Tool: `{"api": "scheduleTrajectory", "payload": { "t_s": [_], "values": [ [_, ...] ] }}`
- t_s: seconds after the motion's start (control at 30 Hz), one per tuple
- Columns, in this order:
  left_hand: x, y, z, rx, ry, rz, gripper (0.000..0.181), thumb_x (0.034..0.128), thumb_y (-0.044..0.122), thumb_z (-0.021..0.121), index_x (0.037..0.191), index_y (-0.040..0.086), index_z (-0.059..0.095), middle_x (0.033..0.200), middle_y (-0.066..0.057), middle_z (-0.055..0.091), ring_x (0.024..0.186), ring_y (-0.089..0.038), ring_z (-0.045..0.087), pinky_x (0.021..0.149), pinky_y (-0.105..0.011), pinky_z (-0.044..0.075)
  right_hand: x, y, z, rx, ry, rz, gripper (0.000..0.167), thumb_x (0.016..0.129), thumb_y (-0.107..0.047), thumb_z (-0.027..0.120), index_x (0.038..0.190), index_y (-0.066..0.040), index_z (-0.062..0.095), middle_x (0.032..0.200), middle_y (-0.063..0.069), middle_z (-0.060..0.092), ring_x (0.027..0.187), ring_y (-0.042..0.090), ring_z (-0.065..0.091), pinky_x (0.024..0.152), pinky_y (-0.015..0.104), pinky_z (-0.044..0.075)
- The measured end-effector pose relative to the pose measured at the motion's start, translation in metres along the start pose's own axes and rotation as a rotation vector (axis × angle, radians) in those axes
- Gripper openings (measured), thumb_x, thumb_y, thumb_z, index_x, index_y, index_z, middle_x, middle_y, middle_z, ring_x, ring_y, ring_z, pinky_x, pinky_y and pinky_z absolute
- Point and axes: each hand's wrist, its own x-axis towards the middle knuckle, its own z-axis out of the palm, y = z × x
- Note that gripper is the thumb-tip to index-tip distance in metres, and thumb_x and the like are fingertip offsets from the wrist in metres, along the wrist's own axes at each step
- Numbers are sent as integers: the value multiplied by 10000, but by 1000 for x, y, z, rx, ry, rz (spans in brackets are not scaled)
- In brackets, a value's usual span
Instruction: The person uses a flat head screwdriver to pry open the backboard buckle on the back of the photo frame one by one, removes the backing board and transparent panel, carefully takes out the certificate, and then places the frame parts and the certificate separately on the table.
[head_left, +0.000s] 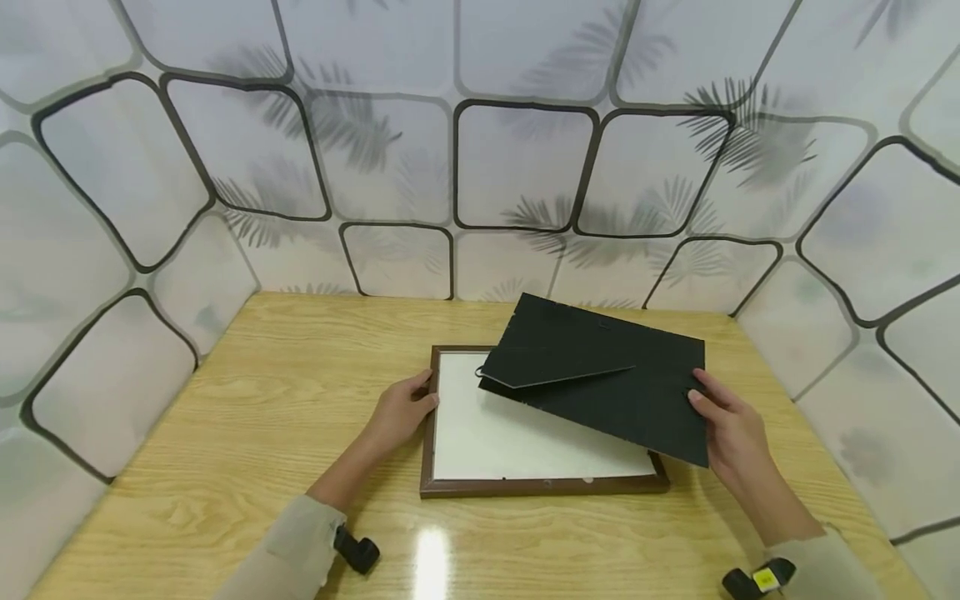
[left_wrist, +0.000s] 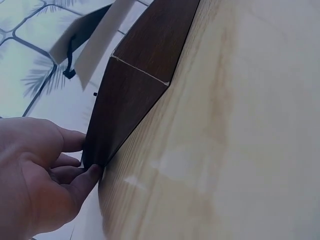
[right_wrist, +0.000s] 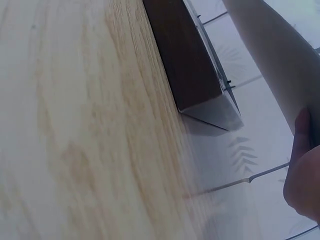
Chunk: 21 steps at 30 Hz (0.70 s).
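A brown frame (head_left: 547, 485) lies on the wooden table with a white sheet (head_left: 480, 442) inside it. My left hand (head_left: 401, 410) grips the frame's left side; in the left wrist view, the hand (left_wrist: 42, 175) pinches the dark edge of the frame (left_wrist: 125, 95). A black backing board (head_left: 600, 367) with a partly raised stand flap (head_left: 562, 379) is tilted above the frame's right part, hiding it. My right hand (head_left: 738, 442) holds the board's right edge. The right wrist view shows part of this hand (right_wrist: 305, 175) at the board (right_wrist: 275, 55), apart from the frame (right_wrist: 190, 55).
The wooden table (head_left: 247, 400) runs back to a patterned backdrop (head_left: 405, 183) that also rises at both sides. Dark devices (head_left: 356, 550) are strapped at both wrists over light sleeves.
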Motion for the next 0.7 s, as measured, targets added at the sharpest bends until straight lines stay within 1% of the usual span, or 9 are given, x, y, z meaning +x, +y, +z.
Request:
{"api": "scheduleTrajectory", "payload": {
  "t_s": [0.1, 0.2, 0.3, 0.4, 0.5, 0.53, 0.6, 0.67, 0.7],
  "values": [
    [-2, 0, -3, -18, -17, -1, 579, 1036, 193, 569, 1548, 19, 362, 1565, -200, 415, 1472, -364, 355, 1170, -516, 349, -5, -1, -2, 34, 64, -32, 622, 1002, -14, 579, 1548, -185, 337, 1692, 34, -59, 1039, -2, 675, 845, 181, 563],
    [-4, 0, -4, -7, -22, 9, 578, 1039, 184, 560, 1548, 4, 353, 1563, -219, 408, 1467, -386, 352, 1167, -532, 345, -9, -1, -4, 63, 159, -60, 634, 981, -8, 612, 1537, -181, 359, 1696, -14, -14, 1067, -51, 640, 857, 143, 541],
    [-5, -1, -6, 10, -12, 10, 576, 1037, 180, 564, 1545, 2, 359, 1554, -221, 421, 1462, -387, 361, 1165, -535, 347, -13, -1, -6, 116, 242, -83, 656, 968, 19, 616, 1539, -178, 361, 1694, -62, 41, 1147, -87, 586, 860, 127, 531],
    [-6, -2, -7, 19, 1, 12, 571, 1033, 172, 573, 1539, 4, 371, 1535, -216, 452, 1451, -378, 384, 1158, -528, 366, -17, -1, -9, 172, 317, -108, 681, 966, 50, 595, 1555, -166, 329, 1689, -86, 96, 1195, -67, 567, 837, 120, 531],
    [-7, -3, -7, 25, 10, 12, 563, 1033, 166, 572, 1536, 3, 379, 1511, -216, 482, 1433, -377, 414, 1141, -524, 393, -22, -2, -12, 193, 401, -134, 703, 961, 53, 599, 1567, -156, 311, 1669, -97, 187, 1074, -57, 609, 695, 89, 482],
    [-8, -3, -7, 27, 12, 10, 561, 1034, 166, 571, 1536, 4, 380, 1503, -217, 491, 1424, -379, 426, 1135, -523, 401, -23, -2, -12, 187, 427, -141, 707, 962, 46, 600, 1572, -154, 304, 1658, -82, 221, 951, -51, 616, 622, 99, 446],
    [-10, -2, -8, 29, 14, 6, 559, 1036, 165, 564, 1537, 3, 377, 1496, -224, 496, 1418, -390, 430, 1133, -532, 400, -25, -3, -13, 178, 490, -151, 713, 952, 30, 625, 1571, -157, 325, 1601, -54, 324, 857, -36, 583, 535, 160, 360],
    [-11, -1, -9, 29, 13, -4, 560, 1038, 167, 560, 1540, 5, 372, 1501, -226, 489, 1427, -398, 414, 1143, -542, 383, -27, -3, -15, 163, 533, -160, 707, 958, 11, 628, 1574, -166, 329, 1509, -17, 406, 847, -14, 570, 529, 166, 346],
    [-12, -1, -10, 30, 13, -8, 560, 1039, 167, 559, 1541, 6, 372, 1505, -227, 484, 1433, -401, 405, 1147, -546, 375, -28, -3, -16, 159, 553, -166, 701, 959, 3, 630, 1572, -167, 335, 1462, -47, 430, 856, -21, 573, 552, 139, 378]
  ]
}}
